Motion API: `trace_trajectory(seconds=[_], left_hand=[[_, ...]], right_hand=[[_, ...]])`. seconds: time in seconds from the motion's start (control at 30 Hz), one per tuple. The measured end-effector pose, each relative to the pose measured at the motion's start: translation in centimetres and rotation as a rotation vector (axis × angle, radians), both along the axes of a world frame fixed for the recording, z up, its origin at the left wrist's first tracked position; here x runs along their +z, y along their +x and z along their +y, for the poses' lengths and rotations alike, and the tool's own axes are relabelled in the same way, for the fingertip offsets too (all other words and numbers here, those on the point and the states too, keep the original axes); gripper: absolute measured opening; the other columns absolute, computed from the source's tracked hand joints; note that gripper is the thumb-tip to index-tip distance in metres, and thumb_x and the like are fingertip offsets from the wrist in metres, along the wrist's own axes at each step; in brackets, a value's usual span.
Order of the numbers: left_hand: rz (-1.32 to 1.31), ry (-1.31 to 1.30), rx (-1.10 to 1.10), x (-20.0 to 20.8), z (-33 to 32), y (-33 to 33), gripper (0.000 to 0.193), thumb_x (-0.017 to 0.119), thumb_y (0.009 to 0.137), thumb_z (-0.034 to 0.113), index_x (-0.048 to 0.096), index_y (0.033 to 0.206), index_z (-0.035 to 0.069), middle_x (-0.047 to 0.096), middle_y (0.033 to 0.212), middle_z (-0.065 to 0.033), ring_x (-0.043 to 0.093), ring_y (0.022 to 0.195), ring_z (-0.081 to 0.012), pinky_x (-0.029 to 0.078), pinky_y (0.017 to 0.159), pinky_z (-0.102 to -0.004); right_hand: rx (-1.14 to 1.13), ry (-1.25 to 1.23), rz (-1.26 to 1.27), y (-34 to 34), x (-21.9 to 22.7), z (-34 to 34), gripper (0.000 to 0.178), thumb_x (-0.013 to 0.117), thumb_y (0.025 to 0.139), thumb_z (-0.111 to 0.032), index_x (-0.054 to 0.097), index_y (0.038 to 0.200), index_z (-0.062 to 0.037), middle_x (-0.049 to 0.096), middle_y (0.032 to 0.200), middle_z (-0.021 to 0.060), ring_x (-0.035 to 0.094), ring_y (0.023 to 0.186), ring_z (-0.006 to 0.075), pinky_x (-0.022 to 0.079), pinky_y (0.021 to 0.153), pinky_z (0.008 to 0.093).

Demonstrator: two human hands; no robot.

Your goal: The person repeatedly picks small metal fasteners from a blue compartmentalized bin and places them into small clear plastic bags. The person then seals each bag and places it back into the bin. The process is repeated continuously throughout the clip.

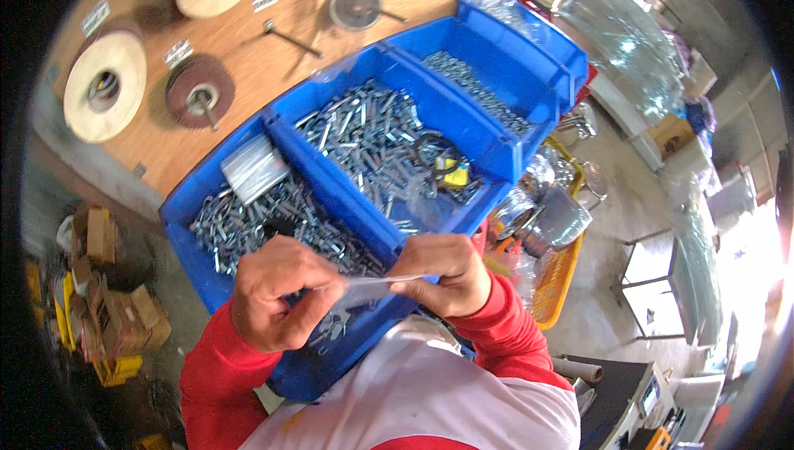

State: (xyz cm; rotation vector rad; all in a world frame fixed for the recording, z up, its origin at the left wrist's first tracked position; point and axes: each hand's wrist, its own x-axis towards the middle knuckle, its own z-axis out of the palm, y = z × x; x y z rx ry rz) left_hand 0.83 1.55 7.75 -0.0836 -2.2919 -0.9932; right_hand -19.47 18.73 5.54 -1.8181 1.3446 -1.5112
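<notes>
My left hand (285, 293) and my right hand (445, 275) pinch opposite ends of a small clear plastic bag (364, 288), stretched between them. Whether anything is inside it I cannot make out. Below my hands, the nearest blue bin (217, 294) holds a heap of small shiny metal parts (227, 231), with a stack of clear plastic bags (255, 170) lying on top. In the middle bin lie longer metal pieces (356, 140) and a yellow-and-black object (453, 173), perhaps a tape measure. Finer metal parts (475, 86) partly fill the far bin.
Abrasive wheels (106, 86) and other discs hang on the wooden board (273, 61) behind the bins. To the right, a yellow basket (558, 284) holds plastic-wrapped items. Cardboard boxes (124, 318) lie on the floor at left. A dark cabinet (608, 400) stands at lower right.
</notes>
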Motion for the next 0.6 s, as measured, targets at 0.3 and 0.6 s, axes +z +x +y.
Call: trace_trajectory(seconds=[0.3, 0.6], left_hand=[[-0.109, 0.575, 0.167, -2.5, -1.0, -0.1, 0.033, 0.07, 0.099, 0.029, 0.075, 0.1, -0.003, 0.076, 0.083, -0.0122, 0.074, 0.078, -0.0184, 0.056, 0.071, -0.0297], [-0.15, 0.48, 0.183, -3.3, -0.9, -0.6, 0.026, 0.072, 0.097, 0.021, 0.075, 0.106, -0.003, 0.078, 0.089, -0.015, 0.076, 0.081, -0.0188, 0.057, 0.075, -0.0302]], right_hand=[[-0.611, 0.186, 0.154, -12.7, 5.4, 1.3, 0.012, 0.067, 0.087, 0.0, 0.078, 0.091, -0.0004, 0.076, 0.083, 0.0068, 0.067, 0.075, 0.0132, 0.054, 0.072, 0.0294], [-1.073, -0.372, 0.544, -28.4, 16.8, -7.1, 0.034, 0.074, 0.092, -0.026, 0.075, 0.113, 0.0004, 0.078, 0.092, 0.0192, 0.076, 0.083, 0.0183, 0.058, 0.073, 0.0332]])
